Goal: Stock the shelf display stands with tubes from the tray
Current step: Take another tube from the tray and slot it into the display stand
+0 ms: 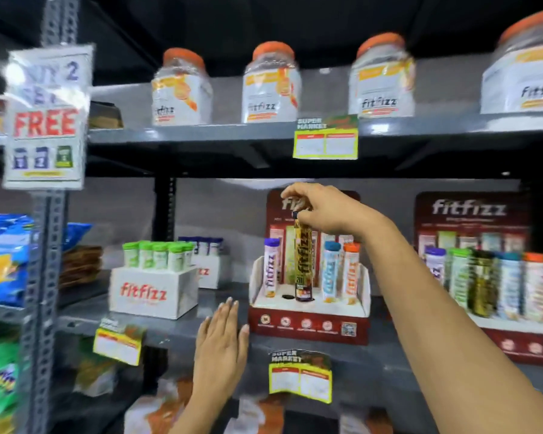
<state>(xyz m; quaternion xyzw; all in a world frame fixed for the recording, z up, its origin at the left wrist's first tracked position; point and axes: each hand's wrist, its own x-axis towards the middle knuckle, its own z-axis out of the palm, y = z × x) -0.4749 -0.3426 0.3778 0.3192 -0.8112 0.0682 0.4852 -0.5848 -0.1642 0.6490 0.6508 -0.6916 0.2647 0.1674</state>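
As right hand [318,211] pinches gold tube [303,261] upright, left hand [221,343] flat below

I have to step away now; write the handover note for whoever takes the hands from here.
Right hand: pinching the cap of the gold tube, upright, base at a slot in the middle stand.
Left hand: open, flat on the shelf edge, holding nothing.
Done: that stand holds a purple tube, a blue tube and an orange tube. The right stand looks full.
Left: seat the gold tube, then fill the empty hole beside it. The green tubes sit in the white box to the left.
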